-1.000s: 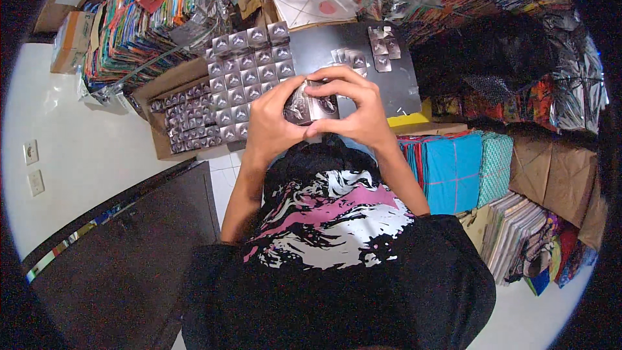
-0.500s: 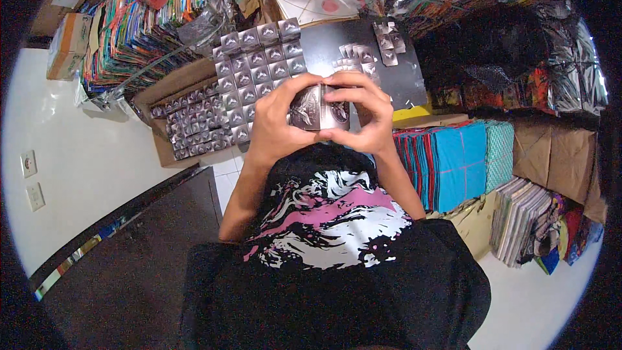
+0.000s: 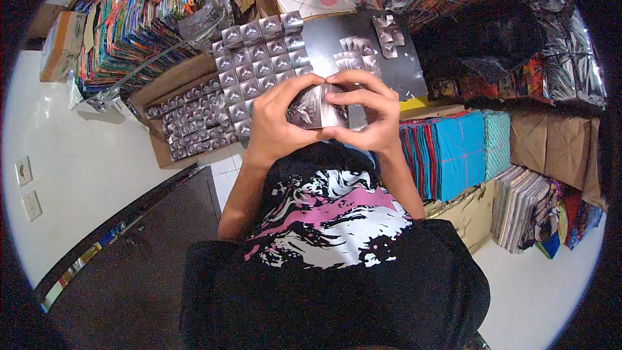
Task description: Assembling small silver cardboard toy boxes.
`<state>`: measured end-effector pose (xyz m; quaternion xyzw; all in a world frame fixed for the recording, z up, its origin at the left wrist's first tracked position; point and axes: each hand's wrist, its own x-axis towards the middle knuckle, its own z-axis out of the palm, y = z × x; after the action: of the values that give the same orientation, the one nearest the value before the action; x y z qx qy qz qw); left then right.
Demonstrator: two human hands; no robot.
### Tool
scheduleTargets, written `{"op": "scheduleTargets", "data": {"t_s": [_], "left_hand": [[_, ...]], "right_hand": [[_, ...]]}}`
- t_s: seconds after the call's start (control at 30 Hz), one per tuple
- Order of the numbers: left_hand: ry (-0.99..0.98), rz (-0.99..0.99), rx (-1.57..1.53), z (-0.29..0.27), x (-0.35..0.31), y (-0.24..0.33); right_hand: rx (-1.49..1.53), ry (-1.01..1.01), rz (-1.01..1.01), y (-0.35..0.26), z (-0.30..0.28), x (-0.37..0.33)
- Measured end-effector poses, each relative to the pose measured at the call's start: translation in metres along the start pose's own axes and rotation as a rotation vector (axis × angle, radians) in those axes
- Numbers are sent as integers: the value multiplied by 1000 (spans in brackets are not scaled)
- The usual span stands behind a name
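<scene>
Mid-frame, our left hand [image 3: 275,122] and right hand [image 3: 378,114] grip a small box [image 3: 310,109], its right side showing more than a second ago; handling seems unfinished.

Held box [image 3: 306,109] is coloured dark grey-brown, marked with pale emblem. Black shirt [image 3: 330,272] is splashed pink and white. Blue stack [image 3: 461,154] is crossed by pink lines.

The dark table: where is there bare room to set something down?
One patch of the dark table lies between the rows of small boxes and the fanned flat pieces; another, with pale scraps, lies below the upper-right cluster. The boxes crowd the left.
</scene>
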<state>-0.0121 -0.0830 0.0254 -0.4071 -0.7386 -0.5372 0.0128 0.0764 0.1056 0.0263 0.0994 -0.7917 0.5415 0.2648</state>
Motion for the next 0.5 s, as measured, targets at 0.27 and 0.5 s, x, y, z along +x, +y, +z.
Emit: {"op": "scheduleTargets", "data": {"t_s": [0.27,0.5], "left_hand": [[-12,-36,-44,-5,-5,4],[-25,-14,-66,-8,-9,3]], "right_hand": [[-47,-18,-20,-10,3,1],[-71,-29,-33,-15,6,0]]}}
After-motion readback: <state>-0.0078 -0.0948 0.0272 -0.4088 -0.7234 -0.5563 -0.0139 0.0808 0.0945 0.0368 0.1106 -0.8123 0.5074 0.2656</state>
